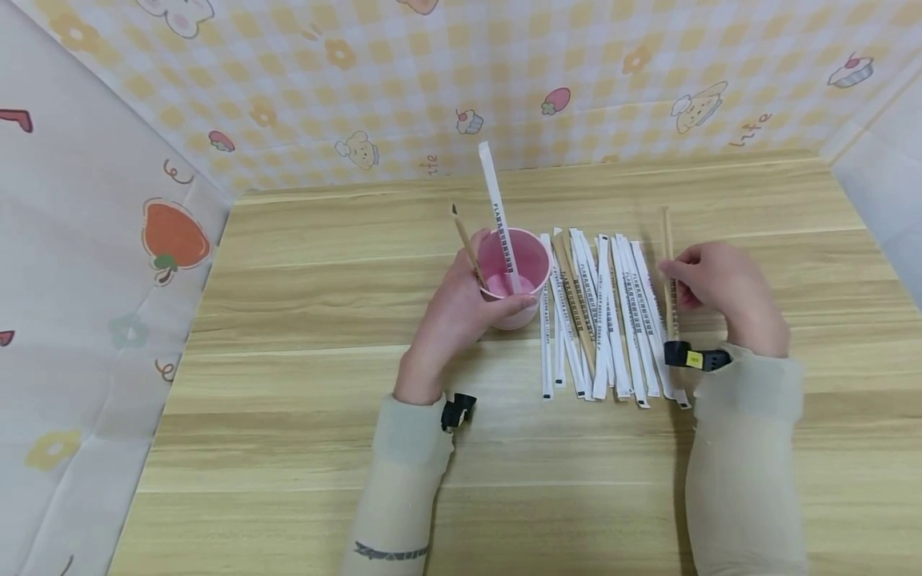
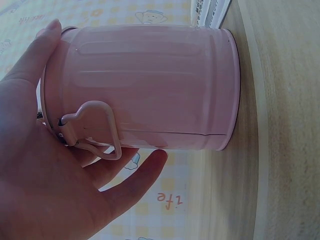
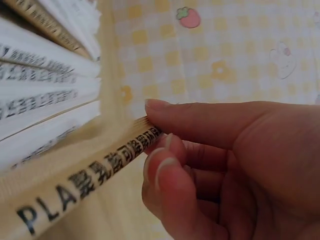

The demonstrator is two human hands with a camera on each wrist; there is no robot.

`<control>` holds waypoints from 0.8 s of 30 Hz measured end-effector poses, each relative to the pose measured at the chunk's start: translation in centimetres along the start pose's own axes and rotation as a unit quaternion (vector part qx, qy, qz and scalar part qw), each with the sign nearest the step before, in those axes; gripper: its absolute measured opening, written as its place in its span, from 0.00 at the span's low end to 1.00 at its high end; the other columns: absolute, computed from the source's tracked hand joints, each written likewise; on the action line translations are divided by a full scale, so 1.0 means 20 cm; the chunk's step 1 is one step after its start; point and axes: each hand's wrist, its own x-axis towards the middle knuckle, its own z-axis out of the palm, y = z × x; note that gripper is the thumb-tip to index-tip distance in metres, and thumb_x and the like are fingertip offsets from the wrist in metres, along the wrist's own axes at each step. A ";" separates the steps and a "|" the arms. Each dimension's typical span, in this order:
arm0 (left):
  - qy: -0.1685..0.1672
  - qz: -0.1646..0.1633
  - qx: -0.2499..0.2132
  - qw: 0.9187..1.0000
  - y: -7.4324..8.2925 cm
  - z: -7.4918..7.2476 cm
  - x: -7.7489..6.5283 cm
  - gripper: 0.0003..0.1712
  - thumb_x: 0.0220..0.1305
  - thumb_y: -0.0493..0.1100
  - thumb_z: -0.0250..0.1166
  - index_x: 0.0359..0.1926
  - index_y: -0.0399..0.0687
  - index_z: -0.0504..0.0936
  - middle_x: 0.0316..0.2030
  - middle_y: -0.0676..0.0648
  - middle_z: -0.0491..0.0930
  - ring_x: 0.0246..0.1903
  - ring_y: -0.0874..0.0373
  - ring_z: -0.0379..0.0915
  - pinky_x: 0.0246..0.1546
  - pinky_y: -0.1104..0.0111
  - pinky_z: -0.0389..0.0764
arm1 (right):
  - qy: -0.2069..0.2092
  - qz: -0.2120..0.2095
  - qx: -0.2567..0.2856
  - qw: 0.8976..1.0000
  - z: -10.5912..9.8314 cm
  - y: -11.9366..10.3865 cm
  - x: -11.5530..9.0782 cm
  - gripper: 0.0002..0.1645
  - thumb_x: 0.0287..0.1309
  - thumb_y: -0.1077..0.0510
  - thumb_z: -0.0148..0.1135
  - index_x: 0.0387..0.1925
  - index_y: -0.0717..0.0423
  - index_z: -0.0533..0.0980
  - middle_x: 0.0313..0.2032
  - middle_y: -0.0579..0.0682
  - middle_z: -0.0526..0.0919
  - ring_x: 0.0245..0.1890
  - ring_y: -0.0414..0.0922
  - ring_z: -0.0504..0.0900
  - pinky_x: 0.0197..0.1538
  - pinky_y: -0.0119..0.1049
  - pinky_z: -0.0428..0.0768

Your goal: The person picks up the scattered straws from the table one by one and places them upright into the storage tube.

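My left hand (image 1: 461,304) grips a pink metal pail (image 2: 145,85), thumb over the near rim and fingers around the far side. A small wire handle (image 2: 115,127) hangs on the pail's side. Leaning inside the pail are a pencil (image 1: 465,238), point up, and a straw in a white paper wrapper (image 1: 495,200). My right hand (image 1: 720,276) pinches a straw in a brown paper wrapper (image 1: 668,236) between thumb and fingers, right of the pile. Printed letters run along this wrapper in the right wrist view.
Between the hands, a loose row of several wrapped straws (image 1: 601,320), mostly white with some brown, lies on the wood-grain table (image 1: 302,384). A yellow checked cloth (image 1: 403,88) covers the back wall, and a white printed cloth (image 1: 86,240) hangs at the left.
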 end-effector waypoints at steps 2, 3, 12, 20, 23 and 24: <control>-0.001 -0.001 0.000 1.000 0.00 0.00 0.00 0.53 0.35 0.62 0.72 0.62 0.66 0.54 0.53 0.55 0.66 0.52 0.57 0.66 0.47 0.62 0.72 | 0.024 -0.008 -0.005 1.000 -0.02 -0.03 -0.02 0.29 0.58 0.38 0.48 0.37 0.60 0.74 0.18 0.52 0.76 0.21 0.48 0.72 0.24 0.38 0.65; -0.001 -0.001 0.001 1.000 0.00 0.00 0.00 0.53 0.35 0.62 0.72 0.63 0.65 0.53 0.54 0.54 0.66 0.52 0.57 0.66 0.47 0.62 0.72 | 0.032 -0.010 -0.005 0.999 -0.03 -0.04 -0.03 0.30 0.57 0.37 0.47 0.38 0.60 0.74 0.18 0.52 0.75 0.20 0.48 0.72 0.23 0.38 0.65; -0.001 -0.002 0.001 1.000 0.01 -0.01 0.00 0.53 0.35 0.61 0.72 0.63 0.64 0.54 0.53 0.53 0.66 0.51 0.57 0.66 0.47 0.63 0.72 | 0.113 -0.052 -0.007 0.992 -0.08 -0.18 -0.13 0.29 0.57 0.34 0.44 0.40 0.53 0.74 0.22 0.53 0.77 0.20 0.48 0.75 0.21 0.40 0.64; -0.003 -0.003 -0.011 1.000 0.01 -0.01 0.00 0.52 0.34 0.61 0.73 0.61 0.66 0.56 0.52 0.55 0.66 0.50 0.57 0.67 0.46 0.63 0.71 | 0.223 -0.150 0.066 0.961 -0.08 -0.34 -0.23 0.21 0.56 0.40 0.52 0.39 0.52 0.76 0.24 0.50 0.79 0.18 0.42 0.77 0.22 0.29 0.71; -0.003 0.001 -0.011 1.000 0.01 0.00 0.00 0.51 0.35 0.61 0.73 0.61 0.65 0.56 0.51 0.56 0.67 0.50 0.58 0.67 0.46 0.64 0.71 | 0.273 -0.192 0.108 0.936 -0.06 -0.40 -0.25 0.17 0.55 0.46 0.56 0.37 0.54 0.78 0.23 0.49 0.80 0.15 0.38 0.75 0.20 0.23 0.71; -0.003 0.003 -0.011 1.000 0.01 0.00 0.00 0.51 0.35 0.60 0.73 0.61 0.65 0.56 0.51 0.55 0.67 0.49 0.58 0.67 0.46 0.64 0.71 | 0.290 -0.208 0.126 0.926 -0.05 -0.43 -0.27 0.16 0.55 0.48 0.58 0.36 0.56 0.78 0.23 0.50 0.80 0.15 0.36 0.75 0.20 0.22 0.72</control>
